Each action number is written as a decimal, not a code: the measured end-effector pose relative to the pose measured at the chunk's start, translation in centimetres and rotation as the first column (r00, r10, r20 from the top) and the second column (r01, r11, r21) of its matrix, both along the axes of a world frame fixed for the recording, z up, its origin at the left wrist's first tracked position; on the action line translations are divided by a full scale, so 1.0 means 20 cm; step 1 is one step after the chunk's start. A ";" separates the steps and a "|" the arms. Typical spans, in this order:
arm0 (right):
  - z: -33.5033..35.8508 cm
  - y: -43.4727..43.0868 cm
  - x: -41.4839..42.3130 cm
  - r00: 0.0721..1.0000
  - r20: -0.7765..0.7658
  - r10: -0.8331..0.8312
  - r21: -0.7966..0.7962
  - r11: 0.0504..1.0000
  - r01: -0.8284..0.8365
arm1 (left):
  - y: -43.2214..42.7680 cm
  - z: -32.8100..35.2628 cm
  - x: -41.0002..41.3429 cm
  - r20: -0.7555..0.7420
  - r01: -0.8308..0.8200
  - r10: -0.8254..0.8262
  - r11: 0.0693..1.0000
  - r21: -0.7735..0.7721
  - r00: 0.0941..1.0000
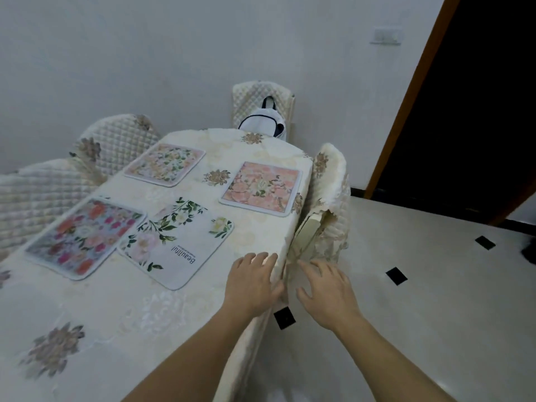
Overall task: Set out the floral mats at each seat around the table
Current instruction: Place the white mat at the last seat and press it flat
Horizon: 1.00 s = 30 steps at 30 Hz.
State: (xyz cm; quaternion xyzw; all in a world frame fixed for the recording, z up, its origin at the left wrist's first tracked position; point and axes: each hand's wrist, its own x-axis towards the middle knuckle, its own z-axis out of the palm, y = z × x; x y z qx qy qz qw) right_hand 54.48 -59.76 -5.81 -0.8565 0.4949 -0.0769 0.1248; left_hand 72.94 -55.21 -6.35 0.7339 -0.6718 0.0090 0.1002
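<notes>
Four mats (177,242) lay on table (116,314); left hand (252,285) flat at table edge, right hand (327,291) spread open, gripping nothing.

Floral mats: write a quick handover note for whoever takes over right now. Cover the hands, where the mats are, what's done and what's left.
Left hand: open, on the tablecloth at the table's right edge.
Right hand: open, past that edge near the covered chair, holding nothing.
Mats: pastel mat far left, peach rose mat far right, bright multicoloured mat near left, white "Beautiful" mat skewed beside it.
Done: four mats are down.
Left: probably square the white mat to a seat; the far-end chair has none.
</notes>
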 end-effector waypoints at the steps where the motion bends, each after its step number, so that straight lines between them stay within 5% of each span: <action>1: 0.00 -0.04 0.06 1.000 0.006 0.027 -0.013 1.000 -0.027 | -0.03 -0.02 0.04 -0.007 -0.027 0.027 1.000 0.008 1.000; 16: -0.15 -0.73 0.96 0.889 -0.008 0.457 0.009 0.889 -0.457 | -0.29 -0.12 0.75 -0.011 -0.493 0.496 0.866 0.078 0.868; 23: -0.21 -1.05 1.44 0.719 0.031 0.694 0.038 0.718 -0.695 | -0.36 -0.12 0.96 -0.034 -0.777 0.783 0.621 0.106 0.621; 30: -0.26 -1.14 1.77 0.545 0.003 0.838 0.056 0.544 -0.837 | -0.22 -0.11 1.03 -0.083 -0.945 0.964 0.263 0.195 0.251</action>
